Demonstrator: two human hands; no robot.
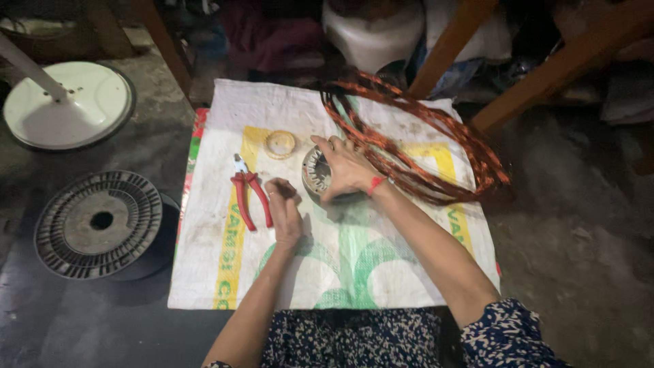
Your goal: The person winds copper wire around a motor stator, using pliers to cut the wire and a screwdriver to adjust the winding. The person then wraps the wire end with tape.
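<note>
Two bare hands work over a white woven sack spread flat on a dark floor. The right hand lies over a round metal stator core, fingers curled across its top and far rim so that it grips the ring from above; the core sits on the sack under that palm, its slotted inner teeth showing on the side away from the wrist. A red thread band circles the right wrist. The left hand rests just beside the core on its near-left side, fingers bent in a loose, narrow curl with the tips close to the core's edge; whether it pinches anything I cannot tell. Just outside the left hand lie red-handled pliers, jaws pointing away from the person, untouched. Beyond the left hand and near the core sits a small pale ring of tape. Beyond the right hand, a large loose coil of copper wire sprawls over the sack's far corner. Well apart, off the sack past the pliers, a grey ribbed spool and a white round fan base rest on the floor.
</note>
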